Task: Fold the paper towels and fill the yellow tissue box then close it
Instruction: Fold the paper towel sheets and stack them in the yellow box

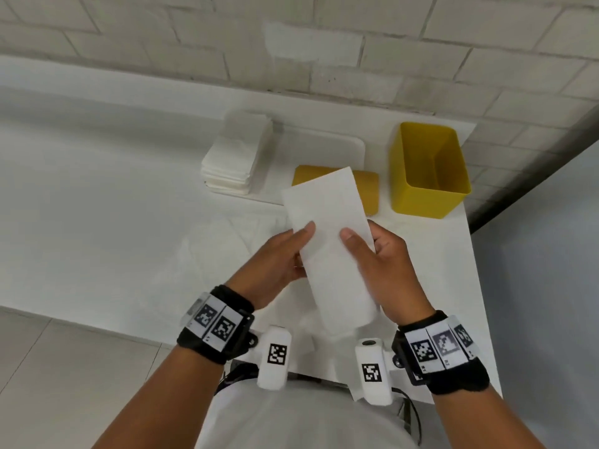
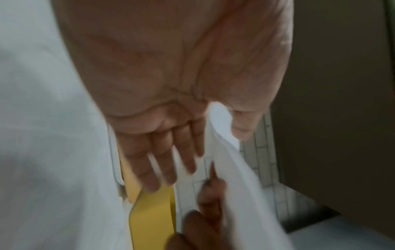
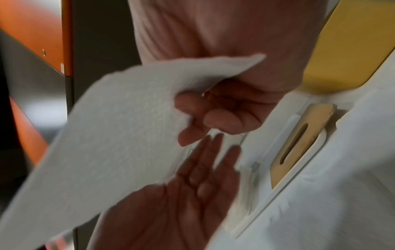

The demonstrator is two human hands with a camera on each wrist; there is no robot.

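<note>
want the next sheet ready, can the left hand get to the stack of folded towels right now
Probably not yet: the left hand pinches the paper towel. The stack lies uncovered, with nothing between.

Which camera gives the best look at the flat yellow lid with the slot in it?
The right wrist view: the lid lies in the open there, with its long slot plain to see. In the head view the held paper towel covers the lid's middle, leaving only its ends showing. The left wrist view catches just a blurred yellow strip behind the fingers.
</note>
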